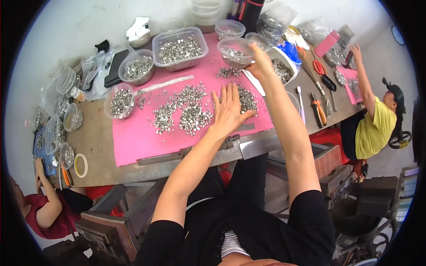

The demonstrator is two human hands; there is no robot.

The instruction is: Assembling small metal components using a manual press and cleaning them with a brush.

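Note:
My left hand (229, 110) lies flat with fingers spread on the pink mat (137, 146), touching the edge of a pile of small silvery metal pieces (246, 98). Farther off, my right hand (260, 61) grips the right side of a clear round plastic tub (243, 48), which holds some of the same pieces and is raised over the mat's far part. Several loose heaps of metal pieces (195, 117) spread to the left of my left hand. A smaller heap (228, 72) sits below the held tub.
A rectangular tub (180, 66) and round tubs (137, 79) of pieces stand along the far left. To the right lie a white tray (290, 66), a toothbrush (300, 99), orange-handled pliers (317, 111) and red-handled scissors (319, 67). Two other people (377, 115) work at the table's ends.

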